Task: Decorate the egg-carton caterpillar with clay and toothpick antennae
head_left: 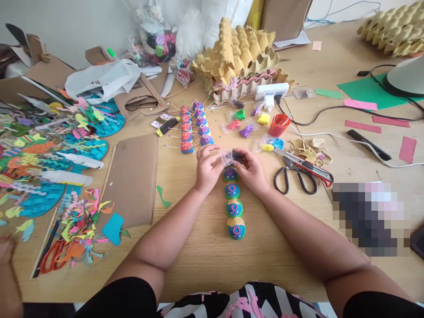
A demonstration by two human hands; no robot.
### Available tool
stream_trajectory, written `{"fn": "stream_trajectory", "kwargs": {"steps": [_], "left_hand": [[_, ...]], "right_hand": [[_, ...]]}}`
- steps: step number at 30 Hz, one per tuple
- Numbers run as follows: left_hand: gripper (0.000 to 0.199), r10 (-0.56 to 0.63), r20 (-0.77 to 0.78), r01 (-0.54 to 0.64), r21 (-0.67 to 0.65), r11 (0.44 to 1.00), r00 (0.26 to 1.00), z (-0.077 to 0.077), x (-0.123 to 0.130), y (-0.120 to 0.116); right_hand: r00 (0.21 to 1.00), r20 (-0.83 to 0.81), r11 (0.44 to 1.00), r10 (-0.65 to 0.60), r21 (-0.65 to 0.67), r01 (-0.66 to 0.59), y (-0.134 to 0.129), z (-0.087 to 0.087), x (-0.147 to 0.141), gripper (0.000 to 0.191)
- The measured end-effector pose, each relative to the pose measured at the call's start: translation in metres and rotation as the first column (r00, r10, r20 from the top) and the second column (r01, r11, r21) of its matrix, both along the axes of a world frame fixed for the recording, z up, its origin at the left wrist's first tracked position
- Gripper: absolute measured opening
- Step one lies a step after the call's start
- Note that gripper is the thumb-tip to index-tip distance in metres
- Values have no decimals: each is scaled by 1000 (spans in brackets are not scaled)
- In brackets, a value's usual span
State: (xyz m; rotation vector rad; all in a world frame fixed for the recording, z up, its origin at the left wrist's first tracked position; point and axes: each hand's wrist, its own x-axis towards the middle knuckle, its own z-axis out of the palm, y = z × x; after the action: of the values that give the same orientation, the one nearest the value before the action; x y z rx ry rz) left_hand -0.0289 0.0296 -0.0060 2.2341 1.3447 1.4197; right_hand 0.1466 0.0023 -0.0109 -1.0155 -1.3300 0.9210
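Observation:
My left hand (208,170) pinches the clear end of a small plastic bag (227,158). The black, clay-like lump inside it (237,156) is between the fingers of my right hand (251,171). Just below both hands, a row of egg-carton cups (234,207) runs toward me, coated in blue and green with pink rings on them. The far end of this row is partly hidden by my hands. Beyond my left hand stand a red row of decorated cups (187,132) and a purple row (202,126), with thin sticks poking out.
Bags of coloured clay (247,130) and a red cup (280,125) lie ahead to the right. Black-handled scissors (294,176) touch a box cutter (308,165). Egg trays (238,53) stack at the back. Cardboard (132,181) and paper scraps (79,221) cover the left; another person's hand (7,249) shows there.

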Motion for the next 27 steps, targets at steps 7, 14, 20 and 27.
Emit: {"fn": "stream_trajectory", "kwargs": {"steps": [7, 14, 20, 27], "left_hand": [[31, -42, 7, 42, -46, 998, 999, 6, 3, -5], [29, -106, 77, 113, -89, 990, 991, 10, 6, -10], [27, -105, 86, 110, -48, 993, 991, 10, 6, -10], [25, -93, 83, 93, 8, 996, 992, 10, 6, -8]], "right_hand": [[995, -94, 994, 42, -97, -52, -2, 5, 4, 34], [988, -122, 986, 96, -126, -111, -3, 9, 7, 37], [992, -46, 988, 121, -92, -125, -6, 13, 7, 30], [996, 76, 998, 55, -31, -53, -9, 11, 4, 14]]}}
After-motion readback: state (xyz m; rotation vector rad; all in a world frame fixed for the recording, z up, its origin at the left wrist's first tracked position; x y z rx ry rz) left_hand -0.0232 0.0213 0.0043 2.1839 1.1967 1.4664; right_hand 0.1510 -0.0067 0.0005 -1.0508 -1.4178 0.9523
